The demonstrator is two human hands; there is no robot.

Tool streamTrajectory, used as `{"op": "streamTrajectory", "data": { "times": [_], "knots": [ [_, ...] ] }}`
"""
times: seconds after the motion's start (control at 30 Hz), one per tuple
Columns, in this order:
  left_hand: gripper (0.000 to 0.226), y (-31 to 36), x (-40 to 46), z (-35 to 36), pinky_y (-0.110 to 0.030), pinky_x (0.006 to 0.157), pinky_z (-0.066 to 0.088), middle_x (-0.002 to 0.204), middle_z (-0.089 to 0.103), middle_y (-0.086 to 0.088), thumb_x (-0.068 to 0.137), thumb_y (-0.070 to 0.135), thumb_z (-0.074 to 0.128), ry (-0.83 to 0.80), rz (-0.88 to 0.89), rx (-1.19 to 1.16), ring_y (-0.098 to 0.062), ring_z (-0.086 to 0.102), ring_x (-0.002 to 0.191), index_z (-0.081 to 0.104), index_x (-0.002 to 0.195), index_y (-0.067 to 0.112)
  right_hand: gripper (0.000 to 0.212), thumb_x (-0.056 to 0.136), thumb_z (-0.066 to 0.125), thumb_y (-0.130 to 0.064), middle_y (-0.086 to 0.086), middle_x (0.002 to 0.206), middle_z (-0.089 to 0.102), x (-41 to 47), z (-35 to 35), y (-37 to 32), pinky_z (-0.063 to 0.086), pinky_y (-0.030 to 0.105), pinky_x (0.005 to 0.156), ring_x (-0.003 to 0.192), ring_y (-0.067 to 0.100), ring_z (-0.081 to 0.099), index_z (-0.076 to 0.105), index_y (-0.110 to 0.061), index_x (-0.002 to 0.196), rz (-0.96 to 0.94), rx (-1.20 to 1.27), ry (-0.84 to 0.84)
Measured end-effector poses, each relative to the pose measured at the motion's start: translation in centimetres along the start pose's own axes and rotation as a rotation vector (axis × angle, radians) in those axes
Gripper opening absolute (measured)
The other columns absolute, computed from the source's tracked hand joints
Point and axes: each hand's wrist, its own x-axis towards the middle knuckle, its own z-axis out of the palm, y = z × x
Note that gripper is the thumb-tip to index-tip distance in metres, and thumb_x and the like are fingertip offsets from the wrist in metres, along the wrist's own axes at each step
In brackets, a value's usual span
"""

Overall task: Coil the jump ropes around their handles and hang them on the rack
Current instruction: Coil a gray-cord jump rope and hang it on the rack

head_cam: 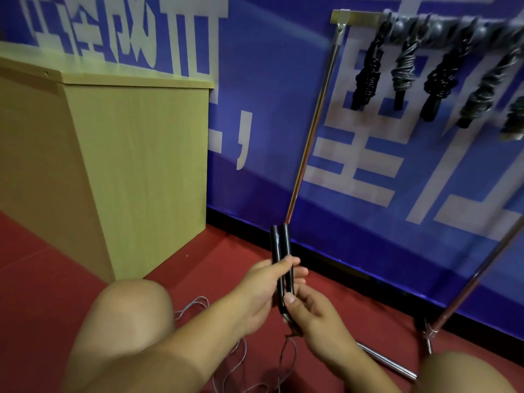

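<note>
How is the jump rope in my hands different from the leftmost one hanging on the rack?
The black-handled jump rope held by the left hand and right hand has bare handles, its grey cord trailing loose on the floor. The leftmost hanging black rope bundle is tightly coiled, dangling from the metal rack. Both have black handles.

Two black handles (280,251) together upright, grey rope (198,303) loose

Sports hall, red floor (56,279), rope rack (312,131)
</note>
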Motion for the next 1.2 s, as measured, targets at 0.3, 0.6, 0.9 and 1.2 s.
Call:
{"op": "streamTrajectory", "data": {
  "times": [0.3,0.6,0.9,1.2],
  "knots": [
    [0.018,0.2,0.5,1.0,-0.03,0.062,0.058,0.089,0.074,-0.011,0.105,0.019,0.045,0.038,0.061,-0.222,-0.02,0.073,0.078,0.057,0.106,0.006,0.026,0.095,0.056,-0.031,0.01,0.084,0.065,0.2,-2.1,-0.7,0.033,0.032,0.069,0.076,0.025,0.043,0.072,-0.014,0.105,-0.006,0.049,0.057],
    [0.016,0.4,1.3,-0.5,-0.037,0.064,0.061,0.076,0.058,-0.007,0.105,0.017,0.049,0.172,0.147,-0.26,-0.02,0.063,0.063,0.057,0.105,0.004,0.039,0.104,0.045,-0.025,0.005,0.065,0.061,-0.1,-2.6,-0.3,0.043,0.024,0.057,0.058,0.017,0.051,0.071,-0.014,0.077,0.113,-0.048,0.0],
    [0.008,-0.2,0.3,-4.0,-0.026,0.052,0.054,0.073,0.057,-0.007,0.102,0.013,0.053,0.242,0.312,0.212,-0.016,0.06,0.055,0.054,0.096,0.008,0.062,0.103,0.033,-0.049,0.005,0.056,0.056,0.1,-3.5,1.0,0.032,0.025,0.049,0.048,0.014,0.043,0.07,-0.009,0.072,0.274,-0.235,-0.044],
    [0.006,-1.3,1.2,-9.5,-0.039,0.071,0.055,0.072,0.067,0.007,0.093,0.023,0.063,0.205,0.351,1.121,-0.017,0.066,0.068,0.061,0.093,0.028,0.045,0.09,0.061,-0.053,-0.009,0.058,0.043,-1.3,-7.8,1.7,0.033,0.029,0.058,0.057,0.009,0.038,0.056,-0.018,0.064,0.204,-0.517,0.086]
  ]
}}
